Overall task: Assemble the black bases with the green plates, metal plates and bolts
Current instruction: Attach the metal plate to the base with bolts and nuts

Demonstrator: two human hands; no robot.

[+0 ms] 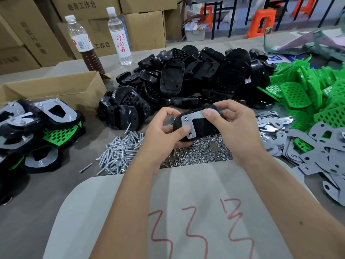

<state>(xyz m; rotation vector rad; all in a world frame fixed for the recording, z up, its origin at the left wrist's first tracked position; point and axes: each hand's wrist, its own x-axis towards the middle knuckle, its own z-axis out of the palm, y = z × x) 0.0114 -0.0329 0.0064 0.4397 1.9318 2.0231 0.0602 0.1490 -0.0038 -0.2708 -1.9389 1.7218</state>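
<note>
Head view: both hands seated a metal plate on a black base above the table.

The left hand (160,133) gripped the black base (201,126) from the left, thumb on the metal plate (194,120); the right hand (235,120) pinched the plate's far end. The base's long axis ran left to right between them. One base and one plate were in hand; the bolts (121,150), nearer the left hand, lay heaped beyond counting.

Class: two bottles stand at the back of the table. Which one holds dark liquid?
The left bottle, nearer the cardboard boxes: its lower half is dark brown. The right bottle, with red characters on its label, holds clear liquid.
</note>
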